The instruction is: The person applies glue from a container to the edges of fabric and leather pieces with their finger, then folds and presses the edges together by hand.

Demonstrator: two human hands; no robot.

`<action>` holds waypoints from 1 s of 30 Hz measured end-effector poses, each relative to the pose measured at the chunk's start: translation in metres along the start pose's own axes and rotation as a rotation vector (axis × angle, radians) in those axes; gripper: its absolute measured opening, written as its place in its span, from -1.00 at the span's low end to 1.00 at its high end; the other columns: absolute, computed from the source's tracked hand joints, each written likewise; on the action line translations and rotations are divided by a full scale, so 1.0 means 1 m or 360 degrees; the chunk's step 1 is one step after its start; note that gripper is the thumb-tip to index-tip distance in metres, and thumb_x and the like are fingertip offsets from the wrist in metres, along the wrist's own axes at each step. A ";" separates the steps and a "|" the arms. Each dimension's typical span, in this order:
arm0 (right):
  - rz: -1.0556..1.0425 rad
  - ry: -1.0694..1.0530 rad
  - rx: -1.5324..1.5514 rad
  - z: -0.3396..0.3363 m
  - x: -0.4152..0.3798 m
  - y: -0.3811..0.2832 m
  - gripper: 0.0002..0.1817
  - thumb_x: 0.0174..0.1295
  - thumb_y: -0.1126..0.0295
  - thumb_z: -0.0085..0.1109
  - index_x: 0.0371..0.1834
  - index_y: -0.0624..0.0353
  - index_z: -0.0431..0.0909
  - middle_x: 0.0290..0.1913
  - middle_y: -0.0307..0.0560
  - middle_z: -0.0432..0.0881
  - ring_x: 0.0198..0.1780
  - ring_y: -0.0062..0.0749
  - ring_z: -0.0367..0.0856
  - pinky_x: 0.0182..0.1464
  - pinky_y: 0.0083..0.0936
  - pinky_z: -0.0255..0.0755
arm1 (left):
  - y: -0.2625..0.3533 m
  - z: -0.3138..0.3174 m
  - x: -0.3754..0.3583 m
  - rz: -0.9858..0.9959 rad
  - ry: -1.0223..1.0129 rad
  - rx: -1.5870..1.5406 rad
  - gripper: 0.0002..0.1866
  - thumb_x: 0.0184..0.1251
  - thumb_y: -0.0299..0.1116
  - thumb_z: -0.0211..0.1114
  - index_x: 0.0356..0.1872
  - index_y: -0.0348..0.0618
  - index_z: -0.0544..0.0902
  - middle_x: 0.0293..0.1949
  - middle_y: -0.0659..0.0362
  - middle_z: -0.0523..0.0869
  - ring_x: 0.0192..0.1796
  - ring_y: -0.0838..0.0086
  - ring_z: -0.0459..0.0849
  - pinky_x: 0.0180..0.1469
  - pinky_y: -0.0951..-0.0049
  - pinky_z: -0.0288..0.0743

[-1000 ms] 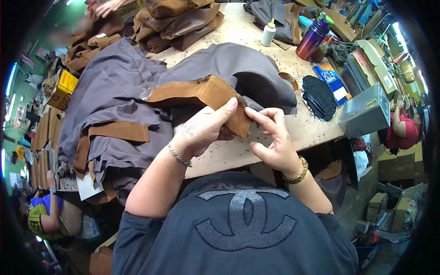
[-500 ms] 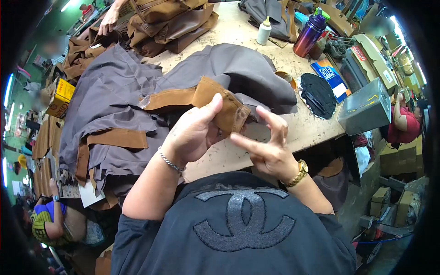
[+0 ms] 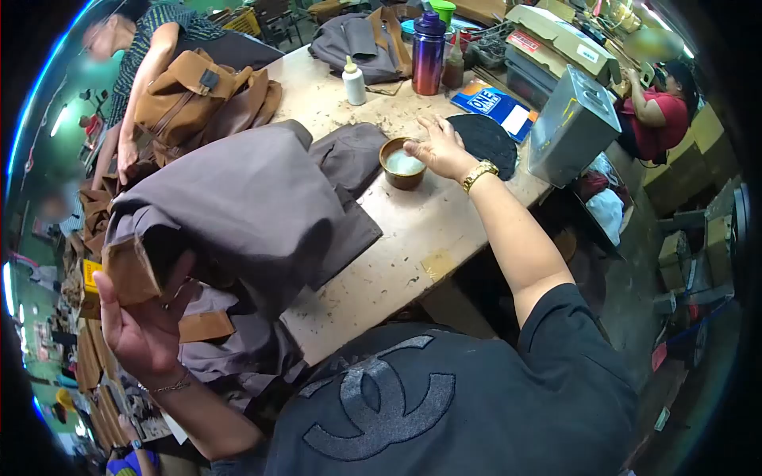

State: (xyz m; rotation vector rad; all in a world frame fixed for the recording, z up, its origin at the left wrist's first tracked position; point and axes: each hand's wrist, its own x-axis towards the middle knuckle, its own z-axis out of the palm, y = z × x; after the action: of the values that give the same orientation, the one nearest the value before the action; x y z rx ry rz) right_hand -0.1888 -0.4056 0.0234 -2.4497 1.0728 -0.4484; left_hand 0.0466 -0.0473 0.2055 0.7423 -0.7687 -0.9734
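My left hand (image 3: 147,329) is at the left, its thumb and fingers around a brown leather-like end (image 3: 131,270) of a large grey fabric piece (image 3: 238,190). The raised grey cloth drapes from there across the table. Beyond the table's front edge, my right hand (image 3: 440,151) reaches over the tabletop with its fingers apart. Its thumb is right at the rim of a small brown bowl (image 3: 402,181) with whitish paste inside. A round black piece (image 3: 484,143) lies just behind that hand.
Farther back stand a white squeeze bottle (image 3: 353,83) and a purple-orange flask (image 3: 428,55). A blue packet (image 3: 492,107) and a grey metal box (image 3: 575,127) sit at the right. Across the table, a person (image 3: 159,55) handles brown bags (image 3: 186,95).
My left hand has carried the brown end and grey cloth leftward. My right hand has left the brown piece and moved up to the bowl. The view has shifted.
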 end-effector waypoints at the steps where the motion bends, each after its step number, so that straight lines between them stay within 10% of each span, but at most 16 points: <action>1: -0.0010 -0.0159 -0.0095 -0.004 -0.004 -0.012 -0.31 0.05 -0.35 -0.34 -0.27 -0.05 0.63 0.35 0.01 -0.10 0.37 -0.05 -0.39 0.26 0.06 -0.37 | -0.002 0.004 0.001 0.0008 0.0018 0.0014 -0.46 0.32 0.03 -0.25 0.18 -0.12 0.19 0.13 -0.05 0.33 0.12 -0.21 0.27 -0.02 -0.13 0.37; 10: -0.0102 -0.0223 -0.0322 -0.023 -0.006 -0.008 -0.36 0.10 -0.28 -0.33 -0.29 -0.06 0.64 0.32 0.01 0.00 0.38 -0.06 -0.40 0.23 0.14 -0.40 | -0.074 0.042 0.044 -0.0393 0.0178 0.0020 -0.54 0.32 0.01 -0.16 0.07 -0.07 0.32 -0.01 0.15 0.50 0.05 0.26 0.47 -0.11 0.41 0.36; 15: -0.0561 0.0084 -0.0707 -0.027 -0.031 -0.008 -0.42 0.05 -0.24 -0.18 -0.39 0.04 0.61 0.30 -0.03 0.04 0.38 -0.11 -0.34 0.23 0.16 -0.36 | -0.090 0.048 0.057 -0.0385 0.0300 0.0176 -0.50 0.30 0.05 -0.19 0.09 -0.10 0.30 0.03 0.12 0.46 0.09 0.25 0.44 -0.15 0.39 0.46; 19: -0.0246 0.0043 -0.1159 -0.078 -0.043 -0.029 -0.40 0.04 -0.26 -0.18 -0.22 0.00 0.57 0.30 -0.05 0.04 0.38 -0.11 -0.31 0.24 0.10 -0.35 | -0.098 0.053 0.062 -0.0566 0.0392 0.0129 -0.53 0.29 0.07 -0.16 0.07 0.00 0.33 0.01 0.24 0.48 0.09 0.38 0.42 0.02 0.35 0.20; 21: -0.0518 0.0670 -0.0907 -0.080 -0.040 -0.014 -0.38 0.02 -0.29 -0.19 -0.16 -0.04 0.56 0.29 -0.05 0.05 0.37 -0.10 -0.27 0.24 0.08 -0.33 | -0.098 0.057 0.063 -0.0572 0.0323 0.0154 -0.53 0.30 0.06 -0.17 0.07 0.00 0.33 0.01 0.25 0.48 0.09 0.41 0.42 0.03 0.33 0.18; 27: -0.0368 0.0292 -0.0697 -0.073 -0.034 -0.007 -0.36 0.06 -0.31 -0.29 -0.18 -0.06 0.57 0.24 0.04 0.15 0.34 -0.06 -0.16 0.25 0.00 -0.24 | -0.096 0.063 0.064 -0.0584 0.0244 0.0098 -0.52 0.32 0.05 -0.23 0.11 -0.02 0.28 0.06 0.20 0.44 0.11 0.35 0.40 0.11 0.22 0.12; 30: -0.0289 0.0282 0.0823 -0.080 -0.021 -0.016 -0.29 0.16 -0.24 -0.38 -0.19 0.20 0.54 0.12 0.21 0.29 0.29 -0.07 -0.02 0.27 -0.21 -0.20 | -0.093 0.065 0.061 -0.0642 0.0231 0.0053 -0.50 0.33 0.04 -0.28 0.14 -0.04 0.24 0.09 0.16 0.41 0.13 0.30 0.39 0.13 0.19 0.12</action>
State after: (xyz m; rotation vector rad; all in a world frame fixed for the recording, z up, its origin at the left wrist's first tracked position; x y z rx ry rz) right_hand -0.2281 -0.4002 0.0974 -2.0732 0.6862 -0.8921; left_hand -0.0257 -0.1504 0.1770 1.0098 -0.5176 -1.2545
